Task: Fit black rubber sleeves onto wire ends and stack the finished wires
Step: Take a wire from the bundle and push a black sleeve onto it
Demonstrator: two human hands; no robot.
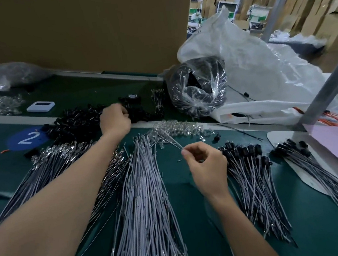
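This is a factory assembly station beside a storage area — the green work mat (1, 170) carries a numbered blue sticker (27, 138), bulk bundles of grey wires (143, 193) and a heap of black rubber sleeves (76, 125). Behind it, cardboard cartons (308, 9) stand stacked high, and large plastic sacks (251, 67) of parts lie on the bench.

The left hand (114, 119) reaches to eleven o'clock, fingers curled at the pile of black rubber sleeves (76, 125); any grip there is hidden. The right hand (206, 163) pinches one grey wire (171, 139) slanting toward eleven o'clock. Bare wires (143, 193) fan at six o'clock, and sleeved wires (250, 173) lie at four.
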